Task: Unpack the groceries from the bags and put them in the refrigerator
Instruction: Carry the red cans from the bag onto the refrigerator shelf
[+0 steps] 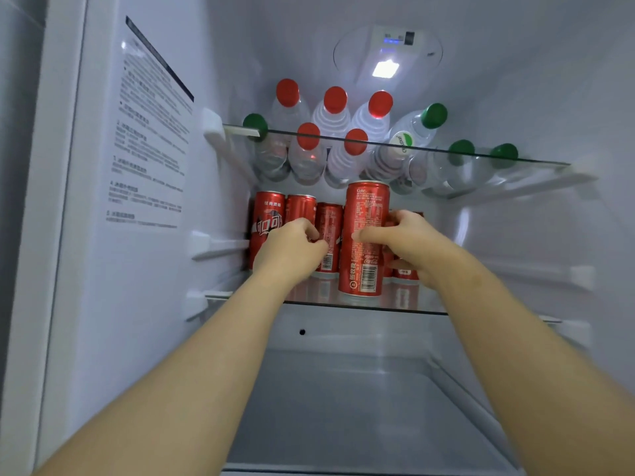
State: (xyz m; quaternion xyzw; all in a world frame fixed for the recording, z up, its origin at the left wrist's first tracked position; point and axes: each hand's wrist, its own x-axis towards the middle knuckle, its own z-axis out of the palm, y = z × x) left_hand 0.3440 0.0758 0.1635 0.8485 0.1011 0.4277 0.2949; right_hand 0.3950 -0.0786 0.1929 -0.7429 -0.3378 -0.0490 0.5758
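Observation:
I look into an open refrigerator. Several red cola cans stand on the middle glass shelf (364,305). My right hand (409,242) grips the tall front can (366,214), thumb on its face and fingers curled behind it. More cans are partly hidden behind that hand. My left hand (292,249) has its fingers curled round a can in the back row (328,218), next to two cans at the far left (268,218).
Several water bottles with red caps (335,99) and green caps (434,115) fill the upper glass shelf (481,153). A printed label (147,139) covers the left wall. Below the can shelf lies a white compartment (360,407). A lamp (385,68) glows on the back wall.

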